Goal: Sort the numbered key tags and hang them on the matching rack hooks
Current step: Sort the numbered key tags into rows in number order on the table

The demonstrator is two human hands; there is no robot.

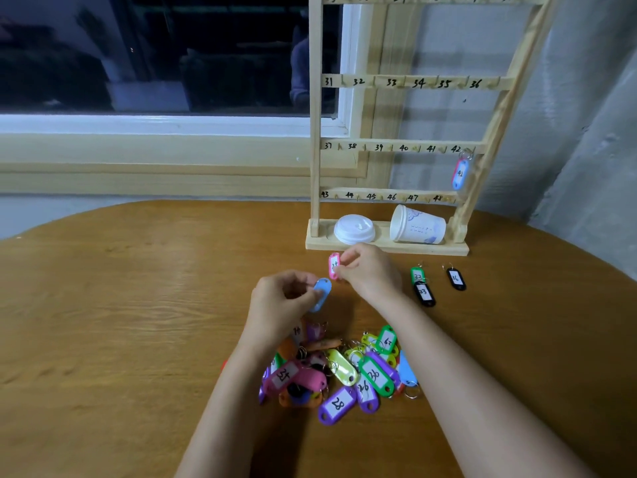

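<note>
On the wooden table point(138, 305) stands the numbered key rack point(314, 98), a tag marked 42 point(460, 174) hanging at hook 42. A heap of coloured key tags point(339, 374) lies nearest the person. Beyond it, the left hand point(279, 301) pinches a blue tag point(321, 294) and the right hand point(370, 270) a pink tag point(334, 266).

A tall pale wooden rack point(406, 82) stands upright, its rails numbered 31 to 48. A pink-edged plastic tag marked 42 point(460, 174) hangs from hook 42. Before the rack's base lie a green tag 32 point(417, 276) touching a black tag 33 point(424, 293), and a black tag 36 point(456, 279) apart. The left hand point(282, 298) pinches a blue oval tag point(321, 294); the right hand point(368, 270) pinches a pink tag point(333, 266). A mixed-colour heap of tags point(341, 374) lies nearest.
</note>
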